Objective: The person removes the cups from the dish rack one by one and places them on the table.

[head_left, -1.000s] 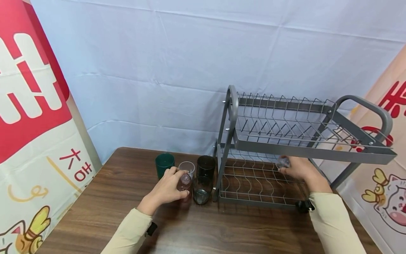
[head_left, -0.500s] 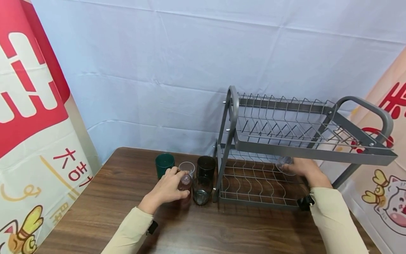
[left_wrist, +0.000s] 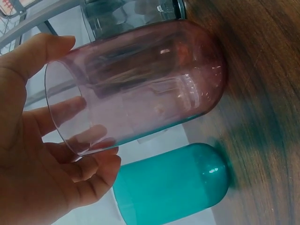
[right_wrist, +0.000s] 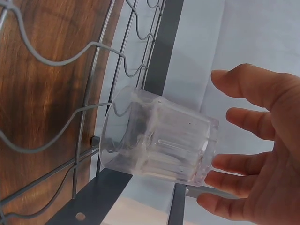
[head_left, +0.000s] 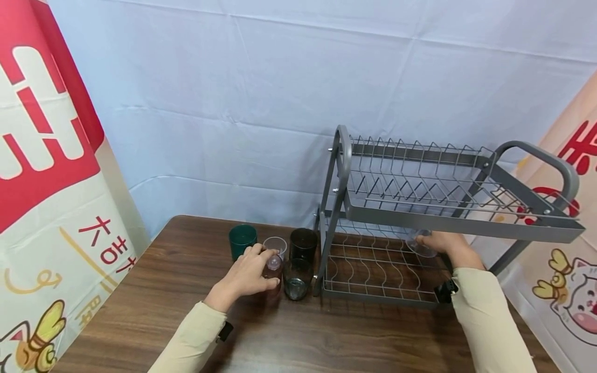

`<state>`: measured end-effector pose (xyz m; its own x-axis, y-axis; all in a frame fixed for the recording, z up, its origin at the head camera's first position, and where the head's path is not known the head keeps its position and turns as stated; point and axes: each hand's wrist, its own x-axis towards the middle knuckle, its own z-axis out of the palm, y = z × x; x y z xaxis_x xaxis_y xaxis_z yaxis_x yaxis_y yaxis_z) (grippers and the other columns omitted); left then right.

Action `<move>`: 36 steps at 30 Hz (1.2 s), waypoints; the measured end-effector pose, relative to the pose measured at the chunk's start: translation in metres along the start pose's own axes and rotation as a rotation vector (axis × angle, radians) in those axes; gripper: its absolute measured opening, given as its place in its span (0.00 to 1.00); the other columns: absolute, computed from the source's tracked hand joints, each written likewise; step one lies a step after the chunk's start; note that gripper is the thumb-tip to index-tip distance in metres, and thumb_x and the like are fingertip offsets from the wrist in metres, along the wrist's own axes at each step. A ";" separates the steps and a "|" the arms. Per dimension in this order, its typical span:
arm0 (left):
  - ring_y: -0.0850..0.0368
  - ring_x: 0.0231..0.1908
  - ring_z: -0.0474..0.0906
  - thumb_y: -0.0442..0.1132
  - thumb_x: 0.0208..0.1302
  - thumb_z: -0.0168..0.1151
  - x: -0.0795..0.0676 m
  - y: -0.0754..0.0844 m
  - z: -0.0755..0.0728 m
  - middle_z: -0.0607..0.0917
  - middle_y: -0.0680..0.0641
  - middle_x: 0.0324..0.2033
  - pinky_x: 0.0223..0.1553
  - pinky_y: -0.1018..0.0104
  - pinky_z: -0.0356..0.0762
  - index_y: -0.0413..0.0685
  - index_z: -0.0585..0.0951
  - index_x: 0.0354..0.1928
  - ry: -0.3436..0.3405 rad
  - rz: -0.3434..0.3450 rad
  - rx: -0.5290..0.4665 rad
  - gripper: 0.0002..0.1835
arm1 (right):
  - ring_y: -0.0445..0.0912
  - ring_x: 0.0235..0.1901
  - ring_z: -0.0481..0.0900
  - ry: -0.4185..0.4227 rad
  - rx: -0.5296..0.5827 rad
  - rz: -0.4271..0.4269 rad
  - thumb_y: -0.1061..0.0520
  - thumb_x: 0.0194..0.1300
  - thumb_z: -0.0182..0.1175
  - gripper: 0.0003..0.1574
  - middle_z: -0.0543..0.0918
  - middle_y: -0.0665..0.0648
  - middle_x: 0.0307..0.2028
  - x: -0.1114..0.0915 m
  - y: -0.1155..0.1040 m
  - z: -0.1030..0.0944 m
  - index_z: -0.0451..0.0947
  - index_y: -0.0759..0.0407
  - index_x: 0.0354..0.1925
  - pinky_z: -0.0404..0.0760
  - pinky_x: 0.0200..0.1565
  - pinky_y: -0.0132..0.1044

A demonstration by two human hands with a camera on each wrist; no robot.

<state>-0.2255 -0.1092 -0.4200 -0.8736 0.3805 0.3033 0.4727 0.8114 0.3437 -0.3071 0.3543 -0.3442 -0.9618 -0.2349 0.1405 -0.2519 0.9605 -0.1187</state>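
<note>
My left hand point(head_left: 246, 273) grips a pink tinted glass point(left_wrist: 154, 89) near its rim, thumb on one side and fingers around the other. The glass has a rounded base, close to the tabletop. On the lower tier of the dish rack point(head_left: 396, 298), a clear plastic cup point(right_wrist: 173, 140) stands upside down with its wide rim on the wires. My right hand point(right_wrist: 262, 145) is beside the cup's base, fingers loosely extended with a gap between thumb and cup. In the head view the upper tier's front rail partly covers this hand.
Around the pink glass stand a teal cup point(head_left: 242, 238), a small clear cup point(head_left: 275, 244), a black cup point(head_left: 303, 243) and a smoky glass point(head_left: 297, 287). The grey two-tier rack overhangs the right hand with its upper tier point(head_left: 420, 181). A cloth-covered wall is behind the wooden table point(head_left: 336, 336).
My right hand has set the clear cup down on the lower tier and loosened its fingers from it. The left hand has stayed at the pink glass.
</note>
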 end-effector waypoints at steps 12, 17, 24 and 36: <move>0.52 0.41 0.67 0.57 0.45 0.70 -0.001 -0.001 -0.004 0.73 0.44 0.45 0.36 0.58 0.69 0.50 0.76 0.57 -0.004 -0.005 0.009 0.35 | 0.76 0.51 0.61 -0.041 0.030 0.108 0.51 0.59 0.60 0.41 0.63 0.84 0.52 0.010 0.001 0.001 0.60 0.81 0.57 0.65 0.47 0.65; 0.49 0.43 0.68 0.57 0.46 0.70 0.001 0.002 -0.008 0.73 0.42 0.47 0.37 0.56 0.69 0.49 0.77 0.56 0.022 0.019 0.021 0.35 | 0.77 0.53 0.54 0.009 0.019 0.134 0.51 0.59 0.61 0.39 0.60 0.84 0.51 0.012 0.007 0.004 0.60 0.79 0.56 0.61 0.47 0.68; 0.48 0.43 0.69 0.55 0.47 0.70 0.002 0.009 -0.009 0.73 0.41 0.47 0.35 0.55 0.69 0.47 0.77 0.55 0.060 0.034 0.078 0.33 | 0.77 0.52 0.55 0.026 0.066 0.155 0.53 0.59 0.59 0.38 0.59 0.84 0.51 0.018 0.013 0.015 0.60 0.78 0.58 0.62 0.45 0.68; 0.49 0.43 0.70 0.56 0.48 0.70 0.000 0.016 -0.010 0.74 0.43 0.46 0.37 0.55 0.69 0.49 0.77 0.55 0.042 0.002 0.105 0.33 | 0.68 0.36 0.66 0.036 0.122 0.192 0.57 0.64 0.53 0.18 0.67 0.75 0.36 0.020 0.015 0.017 0.64 0.72 0.43 0.67 0.30 0.57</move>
<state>-0.2170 -0.1001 -0.4054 -0.8662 0.3648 0.3416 0.4575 0.8538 0.2485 -0.3316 0.3615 -0.3599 -0.9894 -0.0418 0.1390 -0.0777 0.9613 -0.2643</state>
